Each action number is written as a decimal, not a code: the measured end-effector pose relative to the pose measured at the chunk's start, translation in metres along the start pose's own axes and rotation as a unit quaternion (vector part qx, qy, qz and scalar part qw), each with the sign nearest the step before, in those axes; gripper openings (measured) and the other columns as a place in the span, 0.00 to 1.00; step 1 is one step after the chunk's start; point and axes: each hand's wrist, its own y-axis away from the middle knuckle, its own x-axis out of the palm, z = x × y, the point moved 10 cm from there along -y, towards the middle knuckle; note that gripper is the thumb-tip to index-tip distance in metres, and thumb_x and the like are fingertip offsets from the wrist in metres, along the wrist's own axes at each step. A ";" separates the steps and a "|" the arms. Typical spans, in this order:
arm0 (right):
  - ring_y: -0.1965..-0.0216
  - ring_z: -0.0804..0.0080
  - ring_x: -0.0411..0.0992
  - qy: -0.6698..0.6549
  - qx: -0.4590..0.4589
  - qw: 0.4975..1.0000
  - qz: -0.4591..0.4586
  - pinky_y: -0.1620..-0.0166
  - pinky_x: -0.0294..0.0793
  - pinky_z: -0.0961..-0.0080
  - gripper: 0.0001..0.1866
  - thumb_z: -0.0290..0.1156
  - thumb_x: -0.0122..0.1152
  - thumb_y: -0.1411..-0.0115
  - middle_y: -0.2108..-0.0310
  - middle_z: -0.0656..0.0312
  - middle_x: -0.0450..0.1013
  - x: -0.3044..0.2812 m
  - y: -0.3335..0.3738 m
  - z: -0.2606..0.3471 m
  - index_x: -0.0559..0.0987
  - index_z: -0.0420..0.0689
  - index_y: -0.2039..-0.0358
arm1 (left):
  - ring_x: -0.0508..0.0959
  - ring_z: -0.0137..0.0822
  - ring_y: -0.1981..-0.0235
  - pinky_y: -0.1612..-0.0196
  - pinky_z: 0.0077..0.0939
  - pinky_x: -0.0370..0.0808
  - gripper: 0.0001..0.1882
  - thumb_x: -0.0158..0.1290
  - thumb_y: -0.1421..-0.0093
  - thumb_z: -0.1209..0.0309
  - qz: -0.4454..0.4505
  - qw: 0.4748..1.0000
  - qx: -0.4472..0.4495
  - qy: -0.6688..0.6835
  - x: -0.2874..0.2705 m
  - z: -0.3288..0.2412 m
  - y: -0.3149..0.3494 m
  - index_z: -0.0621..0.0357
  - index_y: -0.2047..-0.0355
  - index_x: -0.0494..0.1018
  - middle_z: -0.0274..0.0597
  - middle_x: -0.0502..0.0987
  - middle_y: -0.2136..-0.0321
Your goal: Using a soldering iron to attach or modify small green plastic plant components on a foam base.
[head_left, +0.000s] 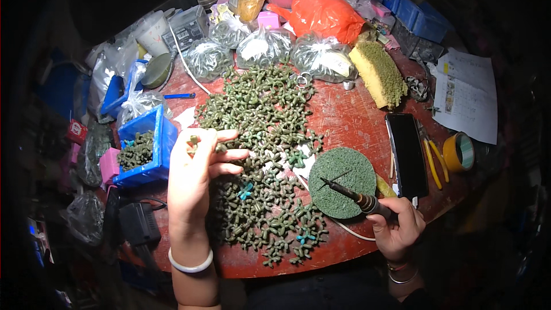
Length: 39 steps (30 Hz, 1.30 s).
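Note:
My right hand (399, 221) is closed around the dark handle of a soldering iron (367, 202). Its thin tip lies over a round green rough-surfaced disc (344, 166). My left hand (198, 166) is raised at the left edge of a wide heap of small, branched, dark green pieces (258, 138). Small green bits (193, 144) show between its thumb and fingers, partly hidden, while the other fingers stretch to the right. A few turquoise pieces (245, 190) lie among the green ones.
A blue bin (166, 143) with more green pieces stands left. Clear plastic bags (264, 49) and a red bag (324, 17) line the back. Rightward are a yellow sponge block (367, 74), a phone (406, 155), tape (459, 152) and a paper sheet (468, 92).

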 end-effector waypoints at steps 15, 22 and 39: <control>0.79 0.66 0.73 0.004 0.009 1.000 0.023 0.76 0.70 0.71 0.16 0.37 0.70 0.42 0.77 0.59 0.71 0.002 -0.002 0.004 0.76 0.40 0.62 | 0.81 0.32 0.60 0.69 0.21 0.82 0.06 0.48 0.30 0.70 -0.048 0.974 0.096 -0.198 0.001 -0.007 0.002 0.61 0.59 0.66 0.47 0.78 0.59; 0.78 0.64 0.73 0.003 0.012 1.000 0.028 0.76 0.71 0.71 0.16 0.36 0.71 0.43 0.76 0.58 0.71 0.004 -0.001 0.001 0.76 0.40 0.62 | 0.81 0.30 0.63 0.72 0.22 0.82 0.03 0.46 0.29 0.74 -0.043 0.950 0.054 -0.305 0.008 -0.008 0.011 0.59 0.60 0.64 0.43 0.76 0.64; 0.78 0.59 0.73 0.118 0.056 0.991 0.013 0.76 0.70 0.68 0.13 0.30 0.72 0.46 0.76 0.57 0.73 -0.017 -0.004 -0.013 0.76 0.40 0.66 | 0.81 0.39 0.60 0.61 0.30 0.83 0.02 0.42 0.29 0.77 0.142 0.985 0.098 -0.004 0.087 -0.002 0.038 0.63 0.59 0.61 0.54 0.75 0.59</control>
